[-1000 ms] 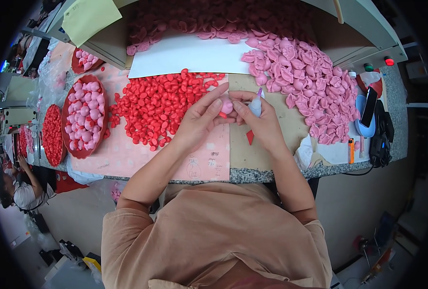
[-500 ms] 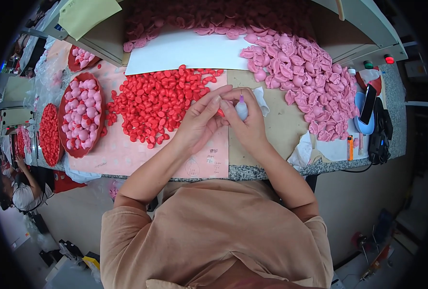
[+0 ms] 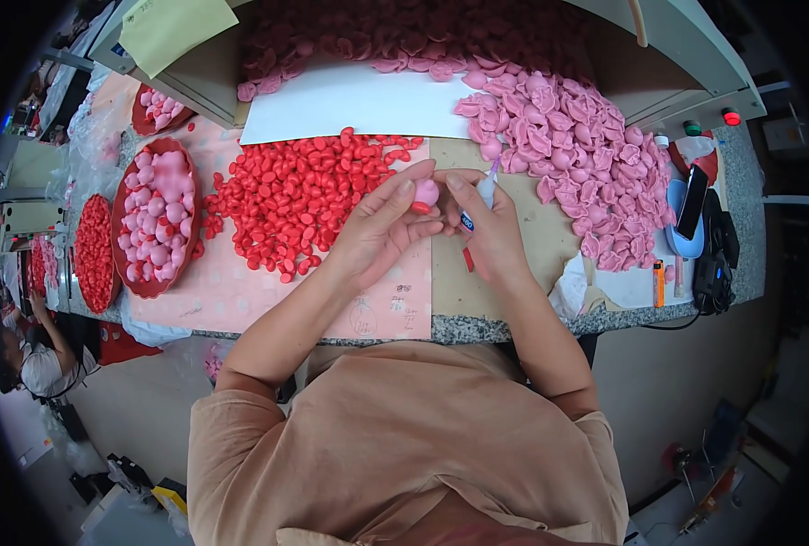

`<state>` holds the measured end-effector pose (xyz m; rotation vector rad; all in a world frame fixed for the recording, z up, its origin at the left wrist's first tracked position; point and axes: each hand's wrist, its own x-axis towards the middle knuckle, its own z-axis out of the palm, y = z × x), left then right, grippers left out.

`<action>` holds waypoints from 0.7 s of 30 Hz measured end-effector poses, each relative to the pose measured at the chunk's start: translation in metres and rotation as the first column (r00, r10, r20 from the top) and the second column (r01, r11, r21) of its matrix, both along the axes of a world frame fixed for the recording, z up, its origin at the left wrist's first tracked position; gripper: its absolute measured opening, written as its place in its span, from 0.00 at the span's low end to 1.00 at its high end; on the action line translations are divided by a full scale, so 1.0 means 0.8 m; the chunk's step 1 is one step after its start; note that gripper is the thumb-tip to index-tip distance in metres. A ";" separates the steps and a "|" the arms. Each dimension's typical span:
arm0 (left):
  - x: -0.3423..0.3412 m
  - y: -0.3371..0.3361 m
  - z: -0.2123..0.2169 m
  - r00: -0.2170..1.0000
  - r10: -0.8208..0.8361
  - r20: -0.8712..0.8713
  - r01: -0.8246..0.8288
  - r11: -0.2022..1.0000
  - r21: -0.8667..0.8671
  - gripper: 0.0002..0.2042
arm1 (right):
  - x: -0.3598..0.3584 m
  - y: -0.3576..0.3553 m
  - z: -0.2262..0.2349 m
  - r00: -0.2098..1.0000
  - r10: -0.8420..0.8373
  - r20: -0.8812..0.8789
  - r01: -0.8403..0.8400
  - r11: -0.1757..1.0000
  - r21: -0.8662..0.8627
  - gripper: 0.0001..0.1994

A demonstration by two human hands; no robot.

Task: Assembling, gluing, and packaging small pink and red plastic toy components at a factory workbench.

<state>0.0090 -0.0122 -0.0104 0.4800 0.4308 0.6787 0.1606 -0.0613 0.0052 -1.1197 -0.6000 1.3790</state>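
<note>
Between the thumb and fingers of my left hand [image 3: 381, 223] is a pink rounded piece [image 3: 426, 192], with a red oval piece [image 3: 420, 208] against its lower side. My right hand [image 3: 493, 235] is closed round a small glue bottle [image 3: 486, 188], whose thin purple nozzle points up and away from the pink piece. Fingertips of both hands come close together over the table. A small red bit [image 3: 469, 260] shows at the lower edge of my right palm. Left of my hands spreads a heap of glossy red oval pieces [image 3: 286, 196].
Pink shell-like pieces [image 3: 586, 159] pile up at the right and far back. At the left stand a red tray [image 3: 186, 250] of pink balls and another of red pieces [image 3: 93, 255]. A phone [image 3: 694, 198] and an orange lighter [image 3: 659, 282] lie right. Another person [image 3: 54, 364] sits far left.
My hands have drawn slightly apart, the right one shifting to the right. The glue bottle's nozzle has tilted rightward. The pink piece in my left hand has come into sight.
</note>
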 end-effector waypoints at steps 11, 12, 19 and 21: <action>-0.003 0.006 0.000 1.000 -0.005 0.027 0.004 1.000 0.029 0.21 | 0.002 -0.001 -0.004 0.997 0.009 0.081 -0.009 1.000 0.000 0.10; -0.004 0.006 -0.001 0.999 -0.009 0.032 0.008 0.999 0.040 0.21 | 0.002 -0.001 -0.004 0.997 0.010 0.081 -0.010 1.000 0.000 0.10; -0.003 0.006 0.011 0.999 -0.002 -0.038 0.005 0.996 0.085 0.21 | 0.002 -0.002 -0.003 0.993 0.031 0.114 -0.033 0.999 0.018 0.11; -0.002 0.006 0.013 0.997 0.017 -0.072 -0.008 0.993 0.121 0.20 | 0.003 -0.002 -0.003 0.991 0.041 0.126 -0.045 0.998 0.035 0.12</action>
